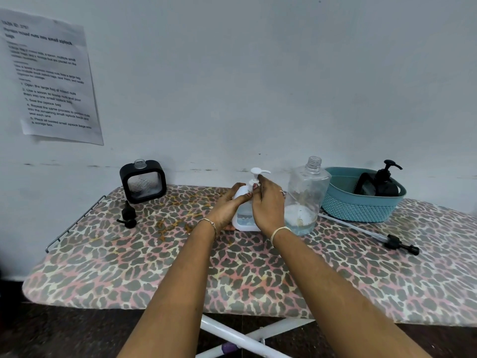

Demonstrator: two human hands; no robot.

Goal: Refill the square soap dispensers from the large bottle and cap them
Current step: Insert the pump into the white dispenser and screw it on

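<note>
A white square soap dispenser stands mid-table with its white pump on top. My left hand grips the dispenser's body from the left. My right hand pinches the pump's collar at the neck. Just right of it stands the large clear bottle, uncapped, with a little liquid at the bottom. A black square dispenser stands uncapped at the back left, and its black pump lies on the table in front of it.
A teal basket at the back right holds a black dispenser with its pump. The large bottle's long pump tube lies on the leopard-print ironing board. A wall with a taped paper sheet is close behind.
</note>
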